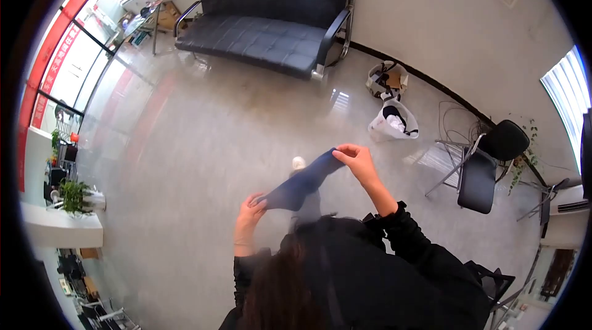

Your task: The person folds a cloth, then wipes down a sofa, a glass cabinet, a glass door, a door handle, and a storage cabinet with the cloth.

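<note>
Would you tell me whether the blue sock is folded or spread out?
Spread out: the left hand holds one end of the sock and the right hand the other, with its length extended between them.

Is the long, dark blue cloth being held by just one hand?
No, the left hand grips one end of the long, dark blue cloth and the right hand pinches the other.

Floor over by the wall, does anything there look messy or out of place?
Yes: thin, loose cables sprawl in untidy loops near the black chair, rather than being neatly bundled. I see no spill.
</note>
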Action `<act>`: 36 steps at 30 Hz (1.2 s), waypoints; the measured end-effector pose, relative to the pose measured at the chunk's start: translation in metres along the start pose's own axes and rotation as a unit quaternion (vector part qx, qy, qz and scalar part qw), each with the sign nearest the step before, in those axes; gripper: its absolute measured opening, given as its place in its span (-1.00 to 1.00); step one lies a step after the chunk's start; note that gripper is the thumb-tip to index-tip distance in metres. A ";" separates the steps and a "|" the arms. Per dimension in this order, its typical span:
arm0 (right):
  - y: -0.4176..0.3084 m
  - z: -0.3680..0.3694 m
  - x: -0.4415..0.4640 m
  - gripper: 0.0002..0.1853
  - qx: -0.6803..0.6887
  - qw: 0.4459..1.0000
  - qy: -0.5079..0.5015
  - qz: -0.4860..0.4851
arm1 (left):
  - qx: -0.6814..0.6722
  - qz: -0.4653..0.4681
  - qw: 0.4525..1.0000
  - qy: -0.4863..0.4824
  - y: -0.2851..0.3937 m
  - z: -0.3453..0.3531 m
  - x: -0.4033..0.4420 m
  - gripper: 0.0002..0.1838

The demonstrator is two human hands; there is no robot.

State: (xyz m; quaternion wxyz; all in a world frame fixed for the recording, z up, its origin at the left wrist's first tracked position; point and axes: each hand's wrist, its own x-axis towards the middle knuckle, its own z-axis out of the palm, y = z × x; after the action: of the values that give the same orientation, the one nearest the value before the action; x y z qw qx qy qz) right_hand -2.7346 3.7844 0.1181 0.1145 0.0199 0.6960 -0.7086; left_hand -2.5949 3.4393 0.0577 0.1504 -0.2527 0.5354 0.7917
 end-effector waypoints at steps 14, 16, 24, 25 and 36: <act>-0.084 -0.042 0.308 -0.67 -0.013 0.998 0.056 -0.015 | 0.089 0.067 0.991 -0.075 0.295 0.067 0.356 -0.67; -0.087 -0.047 0.336 -0.65 0.000 0.996 0.083 -0.021 | 0.122 0.068 0.986 -0.092 0.327 0.095 0.387 -0.68; -0.065 -0.105 0.494 -0.63 0.071 0.992 0.099 0.028 | 0.085 0.104 0.986 -0.097 0.399 0.174 0.551 -0.71; -0.064 -0.110 0.516 -0.62 0.103 0.990 0.089 0.033 | 0.088 0.107 0.986 -0.094 0.404 0.179 0.570 -0.71; -0.016 -0.171 0.676 -0.75 -0.081 0.987 0.095 0.099 | 0.279 0.037 0.954 -0.103 0.401 0.210 0.742 -0.78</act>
State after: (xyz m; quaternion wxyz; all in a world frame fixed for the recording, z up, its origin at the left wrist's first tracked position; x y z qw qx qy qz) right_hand -3.4174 3.8628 0.0021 0.1187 0.1459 0.7536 -0.6299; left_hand -3.4623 3.4565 0.0134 0.2404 -0.0978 0.7254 0.6376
